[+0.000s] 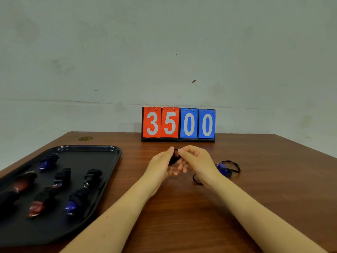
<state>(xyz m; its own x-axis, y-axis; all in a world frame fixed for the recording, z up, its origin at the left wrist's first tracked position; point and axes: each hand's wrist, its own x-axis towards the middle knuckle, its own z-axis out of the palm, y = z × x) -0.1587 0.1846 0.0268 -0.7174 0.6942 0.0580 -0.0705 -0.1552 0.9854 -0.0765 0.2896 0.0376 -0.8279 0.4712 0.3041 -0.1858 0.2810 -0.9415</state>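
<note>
1. The small reddish piece with black cord (pixel 175 156) is held over the middle of the table (pixel 255 189), in front of the scoreboard (pixel 178 124).
2. It is judged light, with a hard body and a limp cord that could slip loose.
3. Best hold is a pinch on the hard body, not the cord.
4. The left hand (pixel 162 165) cradles it from the side and the right hand (pixel 196 161) pinches its top. Both hands are together, clamped on it, with the forearms converging.
5. A blue corded piece (pixel 223 168) lies just beside the right wrist.
</note>
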